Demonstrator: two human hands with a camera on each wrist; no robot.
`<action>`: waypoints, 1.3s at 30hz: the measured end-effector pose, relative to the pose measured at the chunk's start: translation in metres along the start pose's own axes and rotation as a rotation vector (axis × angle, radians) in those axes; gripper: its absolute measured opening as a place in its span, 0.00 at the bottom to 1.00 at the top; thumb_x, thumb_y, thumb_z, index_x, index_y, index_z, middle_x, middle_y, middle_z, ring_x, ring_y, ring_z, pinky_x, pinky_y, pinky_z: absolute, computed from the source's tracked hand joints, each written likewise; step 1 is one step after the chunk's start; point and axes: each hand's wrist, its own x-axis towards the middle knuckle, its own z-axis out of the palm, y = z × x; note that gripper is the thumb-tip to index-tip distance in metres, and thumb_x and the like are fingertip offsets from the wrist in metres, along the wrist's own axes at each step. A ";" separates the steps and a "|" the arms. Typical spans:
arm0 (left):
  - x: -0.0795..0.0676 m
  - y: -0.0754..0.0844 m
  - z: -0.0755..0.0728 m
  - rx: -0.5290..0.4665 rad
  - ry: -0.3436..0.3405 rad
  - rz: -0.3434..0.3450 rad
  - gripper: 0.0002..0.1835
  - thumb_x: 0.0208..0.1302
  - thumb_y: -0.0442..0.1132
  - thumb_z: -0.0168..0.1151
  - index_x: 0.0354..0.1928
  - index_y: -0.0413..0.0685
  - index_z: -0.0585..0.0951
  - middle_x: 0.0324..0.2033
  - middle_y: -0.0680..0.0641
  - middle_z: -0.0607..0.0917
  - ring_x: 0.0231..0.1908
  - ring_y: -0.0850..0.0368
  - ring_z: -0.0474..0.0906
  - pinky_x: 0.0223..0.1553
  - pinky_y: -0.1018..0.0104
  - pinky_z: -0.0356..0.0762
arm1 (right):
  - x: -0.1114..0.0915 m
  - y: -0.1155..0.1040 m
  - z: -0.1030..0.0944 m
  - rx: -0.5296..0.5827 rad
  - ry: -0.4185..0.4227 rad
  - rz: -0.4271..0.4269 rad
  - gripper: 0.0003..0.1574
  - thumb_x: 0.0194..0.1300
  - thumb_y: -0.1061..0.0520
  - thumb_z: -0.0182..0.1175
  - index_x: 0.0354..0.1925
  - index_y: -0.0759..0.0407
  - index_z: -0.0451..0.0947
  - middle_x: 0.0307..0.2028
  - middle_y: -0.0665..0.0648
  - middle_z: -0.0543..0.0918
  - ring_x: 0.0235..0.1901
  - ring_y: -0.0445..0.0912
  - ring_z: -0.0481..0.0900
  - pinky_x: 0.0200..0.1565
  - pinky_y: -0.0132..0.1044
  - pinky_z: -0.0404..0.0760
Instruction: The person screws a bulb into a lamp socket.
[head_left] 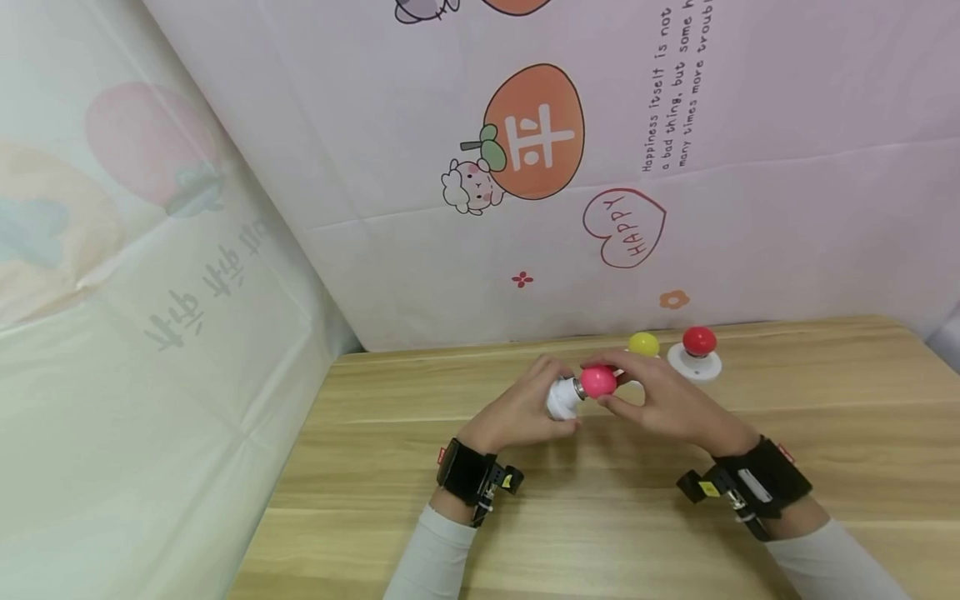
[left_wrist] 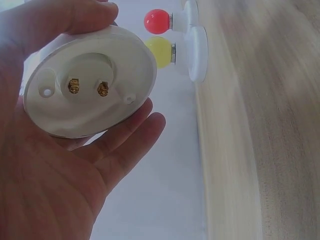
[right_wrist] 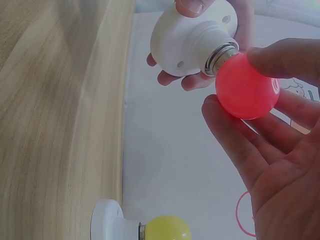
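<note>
My left hand (head_left: 519,410) grips a white lamp holder (right_wrist: 192,40) by its round base, tilted and held above the table. In the left wrist view the underside of the lamp holder (left_wrist: 90,115) faces the camera, with two brass screws showing. My right hand (head_left: 667,400) holds a pinkish-red light bulb (right_wrist: 245,87) between thumb and fingers. The metal cap of the bulb sits at the mouth of the lamp holder, part of it still showing, so bulb and holder line up between the two hands.
At the table's back edge stand a yellow bulb (head_left: 643,344) and a red bulb (head_left: 699,341), each in a white lamp holder. The right hand partly covers the yellow one's holder in the head view. Behind the wooden table (head_left: 420,517) hangs a printed white cloth (head_left: 420,275).
</note>
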 end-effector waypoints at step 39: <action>-0.001 0.003 -0.001 0.017 -0.009 0.003 0.26 0.60 0.37 0.77 0.57 0.52 0.75 0.53 0.54 0.73 0.46 0.62 0.74 0.43 0.75 0.79 | -0.001 -0.002 0.000 -0.026 -0.056 0.184 0.27 0.73 0.46 0.68 0.64 0.56 0.81 0.51 0.48 0.90 0.44 0.38 0.86 0.49 0.38 0.89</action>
